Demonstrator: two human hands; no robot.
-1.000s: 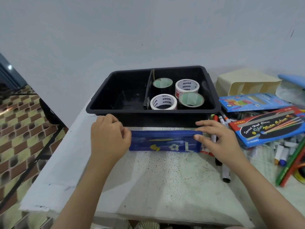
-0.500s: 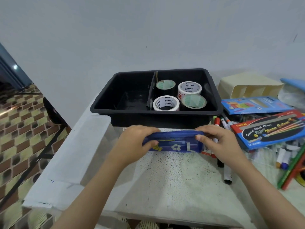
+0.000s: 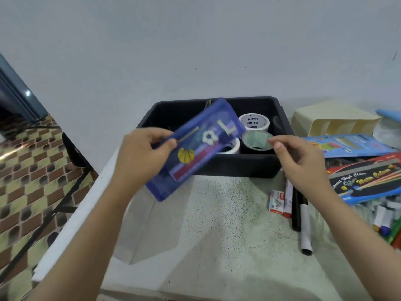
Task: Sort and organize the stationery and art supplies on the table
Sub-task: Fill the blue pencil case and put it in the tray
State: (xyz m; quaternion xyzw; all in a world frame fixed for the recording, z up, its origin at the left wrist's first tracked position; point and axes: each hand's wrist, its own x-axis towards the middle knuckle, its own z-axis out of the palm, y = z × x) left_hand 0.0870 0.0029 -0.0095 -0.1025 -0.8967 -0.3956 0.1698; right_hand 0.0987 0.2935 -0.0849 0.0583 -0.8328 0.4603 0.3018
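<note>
hands [image 3: 143, 157] bare | forearms [image 3: 91, 231] bare right up to frame edge

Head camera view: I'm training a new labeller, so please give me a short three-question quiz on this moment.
1. True or false: the blue pouch lies flat inside the black bin.
2. Which hand grips the pouch? A left, B right, C both.
3. Fill in: the white tape roll reads ____.
Key: 1 false, it is held tilted in the air. 2 A: the left hand grips it; the right hand holds nothing. 3 Ninso.
</note>
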